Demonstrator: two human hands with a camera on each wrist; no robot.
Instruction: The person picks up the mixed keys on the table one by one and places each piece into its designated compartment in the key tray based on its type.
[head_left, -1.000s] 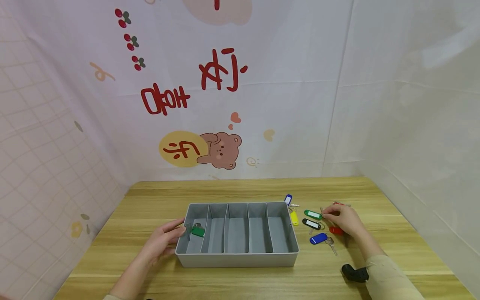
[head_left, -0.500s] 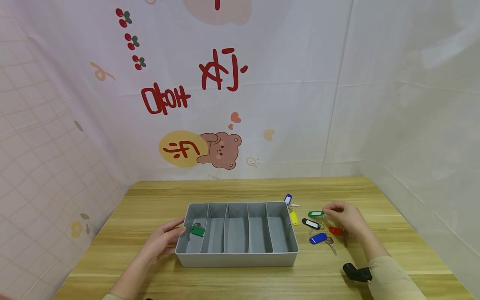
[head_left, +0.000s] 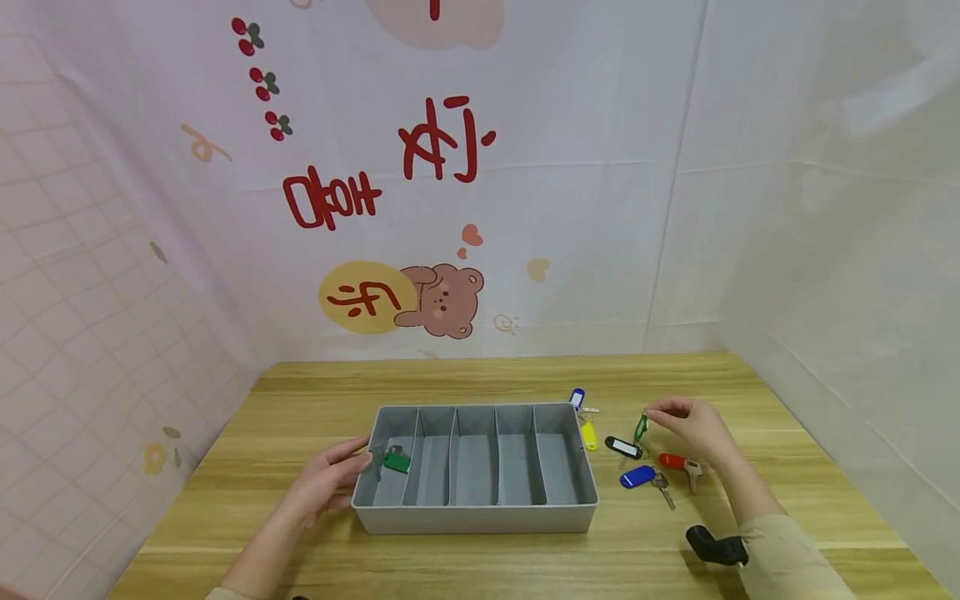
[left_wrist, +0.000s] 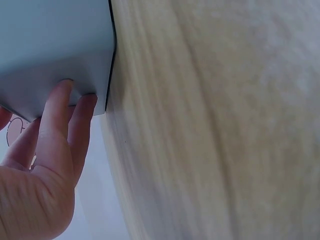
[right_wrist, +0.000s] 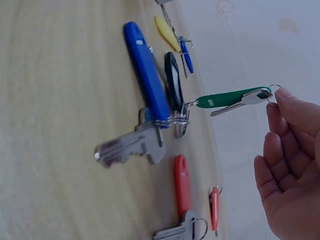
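My right hand (head_left: 692, 425) pinches the metal ring of a green key tag (right_wrist: 227, 99) between thumb and forefinger. The tag dangles with its silver key (right_wrist: 242, 103) close over the other tags. At the left, the fingers of my left hand (head_left: 322, 481) rest fairly straight against the end wall of a grey tray (head_left: 472, 521) with five-way slots, one fingertip at its rim. Inside the leftmost slot lies another green key tag (head_left: 397, 462). Beneath my right hand are a black key tag (head_left: 622, 447), a blue key tag (head_left: 637, 477) and a red key tag (head_left: 672, 460).
A yellow key tag (head_left: 588, 436) and a second blue key tag (head_left: 576, 399) lie against the tray's right end. Another red key tag (right_wrist: 214, 209) shows in the right wrist view. A black device (head_left: 716, 547) sits at my right sleeve. Printed cloth walls (head_left: 570, 208) enclose the wooden table (head_left: 450, 379).
The green key tag has been lifted off the table and now hangs from my right fingers, swung from lying flat to nearly upright. My left hand and the tray have stayed put.
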